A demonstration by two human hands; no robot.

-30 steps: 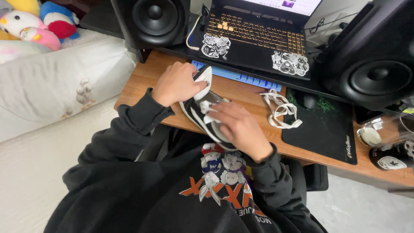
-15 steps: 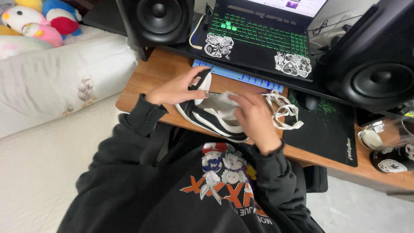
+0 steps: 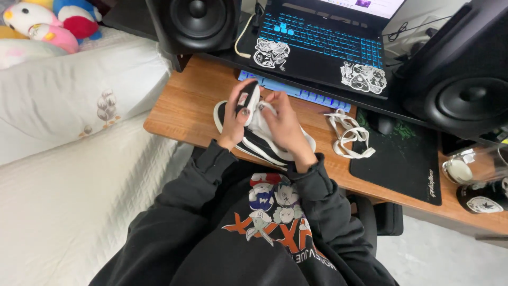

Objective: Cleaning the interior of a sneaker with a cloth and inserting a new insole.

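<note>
A black and white sneaker [image 3: 264,145] lies on the near edge of the wooden desk [image 3: 185,106]. My left hand [image 3: 236,114] grips its upturned tongue from the left, thumb on the tongue's face. My right hand [image 3: 283,124] rests on top of the shoe with its fingers closed on the white upper beside the tongue. A loose white shoelace [image 3: 349,132] lies in loops on the desk just right of the shoe, touched by neither hand.
A laptop [image 3: 323,47] with a blue-lit keyboard and stickers sits behind the shoe, between two black speakers [image 3: 193,21] [image 3: 465,90]. A black mouse mat [image 3: 402,159] and glass jars [image 3: 473,169] lie at right. A bed with plush toys [image 3: 47,24] is on the left.
Both hands have shifted on the shoe: the left has lifted the tongue upright, and the right has moved from the shoe's side onto its top. The view has tilted slightly.
</note>
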